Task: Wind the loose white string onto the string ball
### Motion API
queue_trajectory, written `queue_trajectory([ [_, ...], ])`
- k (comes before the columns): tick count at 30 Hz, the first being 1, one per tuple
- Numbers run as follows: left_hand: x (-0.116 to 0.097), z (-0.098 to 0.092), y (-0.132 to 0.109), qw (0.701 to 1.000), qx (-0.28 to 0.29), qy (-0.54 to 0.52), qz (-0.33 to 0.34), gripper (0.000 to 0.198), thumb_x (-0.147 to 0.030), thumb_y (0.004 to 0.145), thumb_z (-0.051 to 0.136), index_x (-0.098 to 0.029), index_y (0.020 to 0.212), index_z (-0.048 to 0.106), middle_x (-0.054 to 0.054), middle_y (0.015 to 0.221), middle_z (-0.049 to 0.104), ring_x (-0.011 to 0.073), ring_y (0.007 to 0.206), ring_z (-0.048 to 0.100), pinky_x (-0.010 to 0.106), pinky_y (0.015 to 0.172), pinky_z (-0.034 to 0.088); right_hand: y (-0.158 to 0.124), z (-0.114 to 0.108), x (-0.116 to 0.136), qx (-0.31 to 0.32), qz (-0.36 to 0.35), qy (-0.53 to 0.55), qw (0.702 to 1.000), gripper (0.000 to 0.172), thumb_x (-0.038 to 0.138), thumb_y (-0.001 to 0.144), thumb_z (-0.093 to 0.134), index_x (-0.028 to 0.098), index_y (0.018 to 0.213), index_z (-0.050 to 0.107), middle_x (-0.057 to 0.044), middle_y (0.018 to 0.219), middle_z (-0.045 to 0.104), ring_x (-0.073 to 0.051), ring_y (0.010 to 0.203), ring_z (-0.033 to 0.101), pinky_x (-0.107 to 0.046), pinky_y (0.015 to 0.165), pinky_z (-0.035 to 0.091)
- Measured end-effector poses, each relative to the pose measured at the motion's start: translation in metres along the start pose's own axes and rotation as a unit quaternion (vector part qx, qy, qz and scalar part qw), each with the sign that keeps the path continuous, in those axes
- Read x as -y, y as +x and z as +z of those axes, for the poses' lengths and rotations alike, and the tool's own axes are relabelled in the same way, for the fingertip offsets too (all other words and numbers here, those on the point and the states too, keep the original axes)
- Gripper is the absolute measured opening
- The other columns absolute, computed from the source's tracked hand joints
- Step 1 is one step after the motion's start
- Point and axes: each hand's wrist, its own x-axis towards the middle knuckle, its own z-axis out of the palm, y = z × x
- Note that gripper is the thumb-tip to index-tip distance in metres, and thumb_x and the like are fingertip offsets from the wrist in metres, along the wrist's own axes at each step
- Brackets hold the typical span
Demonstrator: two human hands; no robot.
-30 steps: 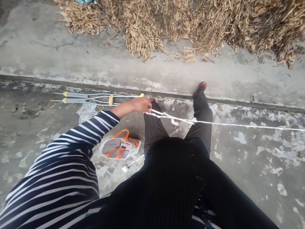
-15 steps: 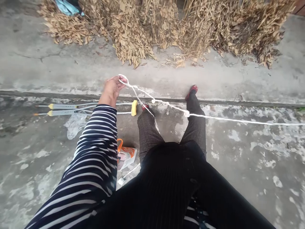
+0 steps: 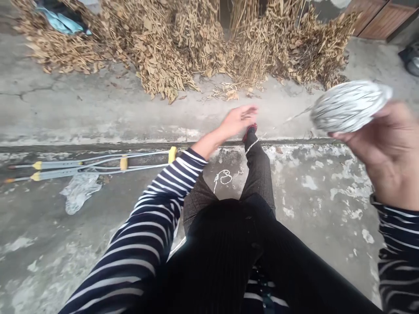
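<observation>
Outdoor yard: patchy, cracked concrete floor (image 3: 327, 192). Dry leafy stalks (image 3: 183, 48) heaped along far edge. Crutches (image 3: 91, 164) flat on floor at left, crumpled plastic (image 3: 80, 194) just beside. Right hand (image 3: 389, 152) raised, gripping ball of white string (image 3: 350, 106). Left hand (image 3: 237, 120) stretched forward, fingers open, blurred. Loose string loop (image 3: 223, 176) on floor between legs.

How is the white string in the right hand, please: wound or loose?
Wound: the right hand holds a tight oval ball of white string.
</observation>
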Motion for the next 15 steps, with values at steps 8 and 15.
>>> queue_trajectory([
  [8, -0.018, 0.067, -0.032, 0.989, 0.119, 0.027, 0.078, 0.017, -0.025, 0.097, 0.071, -0.009, 0.097, 0.074, 0.006, 0.083, 0.078, 0.0155, 0.084, 0.074, 0.031, 0.093, 0.056, 0.034, 0.056, 0.011, -0.022, 0.087, 0.67, 0.737, 0.053, 0.014, 0.055, 0.081, 0.025, 0.105, 0.068, 0.0, 0.105, 0.073, -0.019, 0.076, 0.071, -0.029, 0.049, 0.066],
  [15, 0.003, 0.033, -0.075, 0.988, 0.156, 0.011, -0.005, 0.026, -0.034, 0.098, 0.067, -0.013, 0.083, 0.067, 0.006, 0.071, 0.075, 0.0133, 0.07, 0.069, 0.028, 0.082, 0.052, 0.052, 0.079, -0.003, -0.147, 0.129, 0.684, 0.702, 0.059, 0.023, 0.047, 0.079, 0.026, 0.101, 0.056, -0.002, 0.109, 0.065, -0.019, 0.085, 0.066, -0.031, 0.056, 0.063],
])
